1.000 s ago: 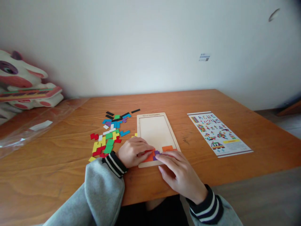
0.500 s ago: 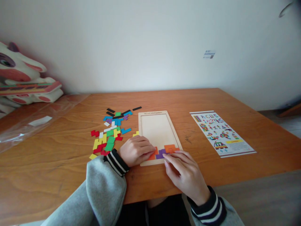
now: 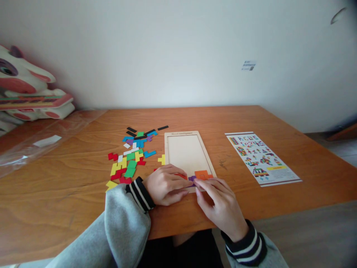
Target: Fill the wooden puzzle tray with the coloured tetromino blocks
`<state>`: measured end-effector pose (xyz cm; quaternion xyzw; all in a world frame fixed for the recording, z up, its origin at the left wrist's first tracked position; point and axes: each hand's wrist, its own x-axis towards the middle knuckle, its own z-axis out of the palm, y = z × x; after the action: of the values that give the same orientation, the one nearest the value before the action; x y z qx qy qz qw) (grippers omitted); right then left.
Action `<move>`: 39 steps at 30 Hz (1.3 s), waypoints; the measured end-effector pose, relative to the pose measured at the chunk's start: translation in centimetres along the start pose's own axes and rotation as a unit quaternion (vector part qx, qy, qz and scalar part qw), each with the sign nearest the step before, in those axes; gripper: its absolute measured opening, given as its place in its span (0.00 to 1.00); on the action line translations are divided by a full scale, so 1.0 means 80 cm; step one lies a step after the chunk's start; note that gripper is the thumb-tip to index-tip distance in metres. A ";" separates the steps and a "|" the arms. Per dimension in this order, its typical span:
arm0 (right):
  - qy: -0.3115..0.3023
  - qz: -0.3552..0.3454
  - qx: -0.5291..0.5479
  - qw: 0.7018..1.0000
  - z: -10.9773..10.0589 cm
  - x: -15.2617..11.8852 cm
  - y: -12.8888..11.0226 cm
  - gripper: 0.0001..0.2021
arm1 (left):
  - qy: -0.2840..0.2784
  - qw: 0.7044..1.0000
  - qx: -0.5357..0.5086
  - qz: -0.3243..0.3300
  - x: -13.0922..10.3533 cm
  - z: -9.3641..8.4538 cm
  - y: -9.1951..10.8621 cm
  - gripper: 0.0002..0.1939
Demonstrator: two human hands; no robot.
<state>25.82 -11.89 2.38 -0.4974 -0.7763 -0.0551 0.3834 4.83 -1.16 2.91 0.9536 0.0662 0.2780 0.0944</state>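
A shallow wooden tray [image 3: 182,150] lies on the table with orange pieces [image 3: 202,174] and a purple piece [image 3: 192,178] in its near end. My left hand [image 3: 166,185] rests over the tray's near left corner, its fingertips on the purple piece and its fingers close together. From the right, my right hand [image 3: 220,201] reaches over the near edge, thumb and forefinger apart, fingertips touching the right side of the purple piece. Both hands cover part of the near row. Left of the tray lies a yellow piece [image 3: 161,160].
Many loose coloured pieces [image 3: 130,163] are spread on the wooden table [image 3: 83,193] left of the tray. A printed pattern sheet [image 3: 262,160] lies to the right. Clear plastic wrap [image 3: 67,128] and a cow-shaped toy [image 3: 33,89] are at the far left.
My left hand has shifted right and towards me, its fingertips now on the purple piece. The yellow piece beside the tray shows more fully. My right hand has barely moved.
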 end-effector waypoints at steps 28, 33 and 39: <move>-0.019 0.038 -0.012 0.999 0.008 -0.005 0.007 0.16 | -0.036 0.999 0.015 -0.033 -0.004 0.010 -0.004 0.19; -0.052 0.019 -0.021 0.998 0.006 -0.004 0.007 0.11 | -0.031 0.999 0.020 -0.029 -0.003 0.011 -0.003 0.18; -0.040 0.012 -0.033 0.999 0.007 -0.008 0.010 0.12 | -0.023 0.999 0.030 -0.030 -0.005 0.013 -0.002 0.20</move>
<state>26.30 -11.69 1.31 -0.5211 -0.7826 -0.0562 0.3359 5.07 -1.20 1.80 0.9597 0.1012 0.2508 0.0758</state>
